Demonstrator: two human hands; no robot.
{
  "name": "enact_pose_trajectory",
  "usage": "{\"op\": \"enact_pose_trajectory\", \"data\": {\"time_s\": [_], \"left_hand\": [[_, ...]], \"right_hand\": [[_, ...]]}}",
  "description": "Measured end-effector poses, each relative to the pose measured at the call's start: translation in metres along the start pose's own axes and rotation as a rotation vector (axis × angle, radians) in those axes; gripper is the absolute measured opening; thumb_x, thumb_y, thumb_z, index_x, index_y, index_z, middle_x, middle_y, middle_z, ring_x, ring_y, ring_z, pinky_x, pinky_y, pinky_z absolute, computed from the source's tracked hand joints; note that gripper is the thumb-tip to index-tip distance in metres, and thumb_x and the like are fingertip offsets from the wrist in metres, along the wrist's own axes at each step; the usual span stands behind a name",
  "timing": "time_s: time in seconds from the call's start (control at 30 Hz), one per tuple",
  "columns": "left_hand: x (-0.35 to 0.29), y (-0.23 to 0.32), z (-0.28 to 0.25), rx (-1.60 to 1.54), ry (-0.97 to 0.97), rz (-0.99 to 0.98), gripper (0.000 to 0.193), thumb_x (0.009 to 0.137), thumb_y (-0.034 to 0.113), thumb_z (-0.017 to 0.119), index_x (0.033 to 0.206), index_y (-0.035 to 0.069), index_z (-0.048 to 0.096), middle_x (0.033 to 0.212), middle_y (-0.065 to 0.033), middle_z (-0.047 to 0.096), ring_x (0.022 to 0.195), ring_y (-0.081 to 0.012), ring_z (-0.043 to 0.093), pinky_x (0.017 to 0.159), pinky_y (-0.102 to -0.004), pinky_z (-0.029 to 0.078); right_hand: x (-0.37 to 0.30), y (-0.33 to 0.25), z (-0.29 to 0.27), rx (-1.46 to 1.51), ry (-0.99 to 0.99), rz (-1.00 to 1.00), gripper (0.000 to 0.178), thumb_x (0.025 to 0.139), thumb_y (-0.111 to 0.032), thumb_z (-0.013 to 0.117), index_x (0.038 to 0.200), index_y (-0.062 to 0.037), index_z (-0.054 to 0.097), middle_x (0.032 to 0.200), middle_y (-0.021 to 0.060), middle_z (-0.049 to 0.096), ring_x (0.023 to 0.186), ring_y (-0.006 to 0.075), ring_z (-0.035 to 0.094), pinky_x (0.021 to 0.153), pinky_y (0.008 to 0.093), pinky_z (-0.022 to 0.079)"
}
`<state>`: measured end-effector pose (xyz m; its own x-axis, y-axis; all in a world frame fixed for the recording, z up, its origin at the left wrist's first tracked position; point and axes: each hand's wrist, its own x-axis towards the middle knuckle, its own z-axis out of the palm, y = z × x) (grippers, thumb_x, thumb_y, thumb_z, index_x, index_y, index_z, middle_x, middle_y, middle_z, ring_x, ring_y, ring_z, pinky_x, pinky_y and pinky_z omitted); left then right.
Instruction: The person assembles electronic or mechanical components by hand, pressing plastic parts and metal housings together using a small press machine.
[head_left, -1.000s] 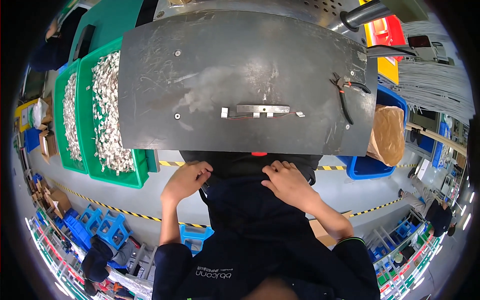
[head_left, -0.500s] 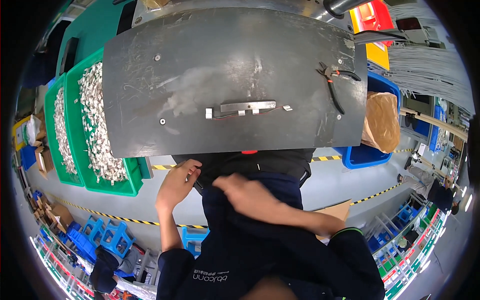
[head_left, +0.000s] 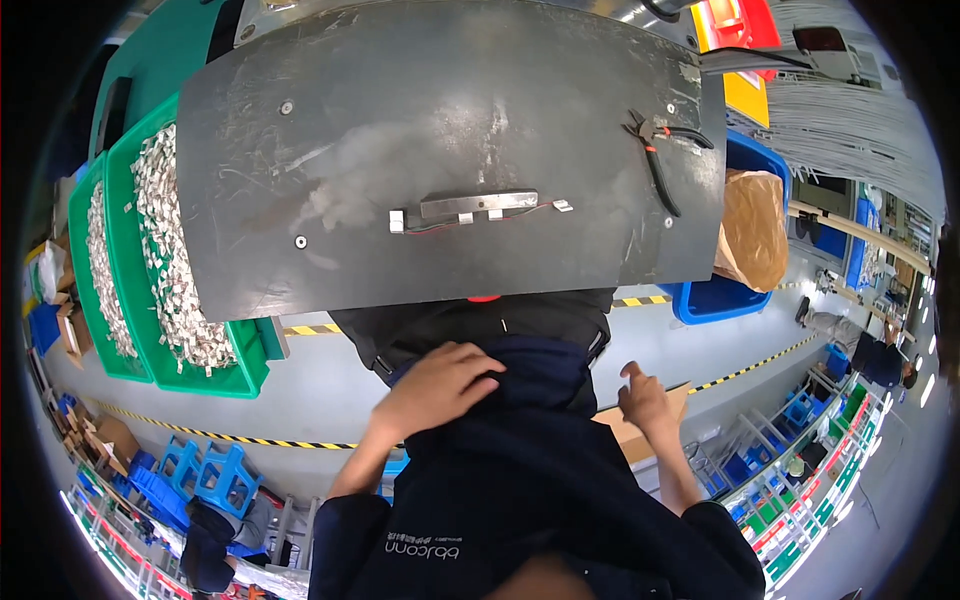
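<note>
Over my dark shirt, at waist height, my left hand [head_left: 440, 390] lies with its fingers stretched out toward the right, holding nothing that I can see. Out past my right side, my right hand [head_left: 648, 402] is raised beside my body, empty, its fingers loosely bent and apart. Both hands are off the grey metal work plate [head_left: 400, 130]. On that plate sits a small metal bar fixture [head_left: 478, 204], with a thin wire harness [head_left: 430, 229] along its near side; white connectors and tags are on the wires.
Black cutting pliers [head_left: 657, 170] rest on the plate's right part. Two green bins [head_left: 255, 375] of small white pieces stand at the left. A blue bin [head_left: 700, 308] holding a brown paper bag [head_left: 752, 230] is at the right. A cardboard piece [head_left: 625, 430] is near my right hand.
My left hand has moved rightward from my left hip onto the front of my shirt. My right hand has left my waist and swung out to the right. The view has shifted slightly.
</note>
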<state>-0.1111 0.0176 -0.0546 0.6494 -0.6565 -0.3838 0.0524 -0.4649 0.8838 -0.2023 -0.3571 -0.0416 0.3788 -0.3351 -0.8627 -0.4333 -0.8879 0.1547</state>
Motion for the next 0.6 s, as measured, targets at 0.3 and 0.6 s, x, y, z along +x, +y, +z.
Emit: {"op": "enact_pose_trajectory", "data": {"time_s": [0.3,0.6], "left_hand": [[0.048,0.020,0.059,-0.061,-0.148,0.390,0.040,0.104,0.034,0.066,0.132,0.006,0.066,0.130,-0.0078,0.069,0.121,-0.0312,0.059,0.106,-0.0424,0.045],[0.091,0.040,0.144,0.133,-0.636,0.539,0.035,0.100,0.033,0.068,0.122,0.007,0.075,0.134,-0.0062,0.070,0.128,-0.0268,0.058,0.114,-0.0418,0.041]], "right_hand": [[0.000,-0.022,-0.044,0.161,0.235,-0.194,0.024,0.094,-0.012,0.066,0.117,-0.0071,0.063,0.092,0.0258,0.074,0.089,0.0473,0.072,0.084,0.0549,0.058],[0.013,-0.012,-0.032,0.145,0.209,-0.298,0.026,0.093,-0.006,0.065,0.120,-0.0062,0.066,0.100,0.0241,0.074,0.093,0.0444,0.072,0.086,0.0519,0.057]]}}
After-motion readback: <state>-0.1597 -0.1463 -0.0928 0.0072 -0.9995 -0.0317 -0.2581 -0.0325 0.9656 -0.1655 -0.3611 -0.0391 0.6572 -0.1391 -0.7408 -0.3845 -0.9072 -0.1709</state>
